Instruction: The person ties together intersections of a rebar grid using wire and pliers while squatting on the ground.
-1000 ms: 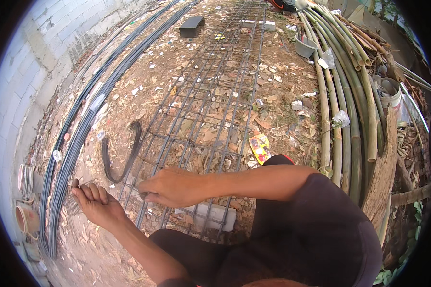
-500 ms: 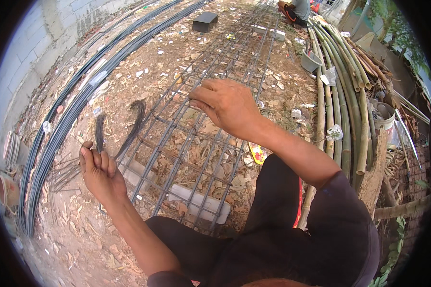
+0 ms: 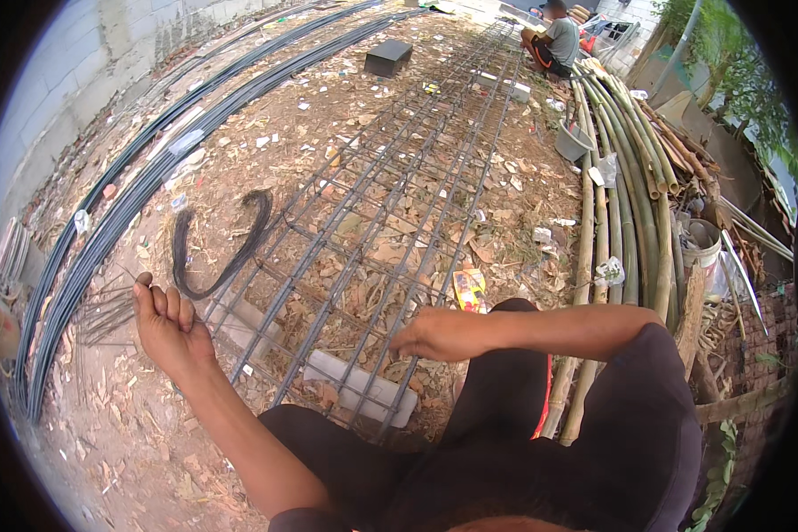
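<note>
A long rebar cage (image 3: 317, 309) of dark lengthwise bars and cross ties runs away from between my legs. My right hand (image 3: 434, 336) is over its near right side, fingers drawn together and pointing left; whatever they hold, if anything, is hidden. To the left of the cage, my left hand (image 3: 173, 332) is raised with the thumb pressed to the curled fingers. Anything pinched there is too thin to make out. Just beyond it lies a U-shaped bundle of dark thin wire (image 3: 180, 257), its right end next to the cage.
Pale blocks (image 3: 363, 387) lie beneath the cage's near end. Long steel bars (image 3: 137, 191) curve along the left by a block wall. Bamboo poles (image 3: 625, 230) are stacked at right, near a grey bucket (image 3: 574, 140). A black box (image 3: 387, 58) and a crouching person (image 3: 559, 40) are farther off.
My right hand has come down from the middle of the cage toward its near right side. My left hand has shifted slightly left. More of the wire bundle and the crouching person shows.
</note>
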`<state>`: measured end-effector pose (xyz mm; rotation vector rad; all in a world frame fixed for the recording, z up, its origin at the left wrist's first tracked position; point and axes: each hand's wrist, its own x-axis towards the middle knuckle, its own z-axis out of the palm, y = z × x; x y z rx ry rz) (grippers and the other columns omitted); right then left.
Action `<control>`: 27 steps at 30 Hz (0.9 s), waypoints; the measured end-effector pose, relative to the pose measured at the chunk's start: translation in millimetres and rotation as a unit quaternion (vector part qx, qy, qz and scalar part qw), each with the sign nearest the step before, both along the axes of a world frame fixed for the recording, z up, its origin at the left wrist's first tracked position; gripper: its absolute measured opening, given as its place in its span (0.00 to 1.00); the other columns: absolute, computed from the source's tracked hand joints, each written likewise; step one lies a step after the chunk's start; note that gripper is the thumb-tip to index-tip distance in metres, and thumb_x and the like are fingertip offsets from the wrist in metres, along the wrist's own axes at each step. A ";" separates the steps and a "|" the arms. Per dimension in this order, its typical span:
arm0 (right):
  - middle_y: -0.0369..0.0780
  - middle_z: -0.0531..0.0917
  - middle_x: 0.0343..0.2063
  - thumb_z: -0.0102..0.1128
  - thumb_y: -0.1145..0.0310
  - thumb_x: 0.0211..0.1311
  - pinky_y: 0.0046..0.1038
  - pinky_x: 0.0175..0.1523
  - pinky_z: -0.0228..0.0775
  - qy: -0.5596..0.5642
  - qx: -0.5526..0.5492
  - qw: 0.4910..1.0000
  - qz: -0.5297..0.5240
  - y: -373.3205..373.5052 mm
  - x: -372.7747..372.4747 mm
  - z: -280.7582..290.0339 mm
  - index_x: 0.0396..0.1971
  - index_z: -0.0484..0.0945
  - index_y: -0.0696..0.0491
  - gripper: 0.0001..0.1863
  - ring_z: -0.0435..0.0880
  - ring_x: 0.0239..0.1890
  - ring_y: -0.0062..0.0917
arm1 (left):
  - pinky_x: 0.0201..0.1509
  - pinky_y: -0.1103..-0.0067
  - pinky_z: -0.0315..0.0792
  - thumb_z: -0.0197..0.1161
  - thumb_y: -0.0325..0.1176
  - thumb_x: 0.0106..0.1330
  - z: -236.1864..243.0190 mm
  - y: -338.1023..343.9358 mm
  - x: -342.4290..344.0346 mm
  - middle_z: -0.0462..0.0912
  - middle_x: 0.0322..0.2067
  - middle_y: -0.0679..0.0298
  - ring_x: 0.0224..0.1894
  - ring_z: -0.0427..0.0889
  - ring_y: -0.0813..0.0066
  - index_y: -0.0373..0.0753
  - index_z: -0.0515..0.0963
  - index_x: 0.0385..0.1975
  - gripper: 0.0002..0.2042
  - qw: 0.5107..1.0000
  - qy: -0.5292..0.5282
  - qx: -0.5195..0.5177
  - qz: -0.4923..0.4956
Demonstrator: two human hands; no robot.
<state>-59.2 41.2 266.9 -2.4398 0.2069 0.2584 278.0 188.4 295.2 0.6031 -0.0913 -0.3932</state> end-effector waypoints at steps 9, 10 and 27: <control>0.45 0.87 0.31 0.56 0.71 0.71 0.36 0.44 0.78 -0.003 -0.349 0.924 -0.159 -37.9 38.2 111.1 0.43 0.84 0.58 0.10 0.89 0.36 0.37 | 0.15 0.85 0.45 0.53 0.35 0.81 -2.4 25.6 18.9 0.52 0.20 0.75 0.17 0.48 0.88 0.32 0.73 0.46 0.11 0.999 0.004 -0.043 -0.019; 0.48 0.86 0.30 0.57 0.72 0.67 0.42 0.42 0.77 0.047 -0.267 0.962 -0.043 -10.3 11.9 100.7 0.44 0.83 0.57 0.11 0.87 0.36 0.43 | 0.15 0.85 0.45 0.52 0.35 0.81 -5.7 10.5 5.7 0.52 0.20 0.75 0.17 0.48 0.88 0.32 0.73 0.47 0.11 1.000 0.000 -0.014 -0.009; 0.47 0.85 0.27 0.53 0.63 0.74 0.42 0.38 0.76 -0.206 0.028 0.978 -0.009 19.0 36.3 173.4 0.36 0.82 0.57 0.14 0.86 0.31 0.42 | 0.18 0.83 0.46 0.49 0.29 0.81 -4.8 17.6 32.9 0.52 0.19 0.73 0.19 0.48 0.84 0.27 0.71 0.47 0.09 0.998 -0.014 0.047 0.038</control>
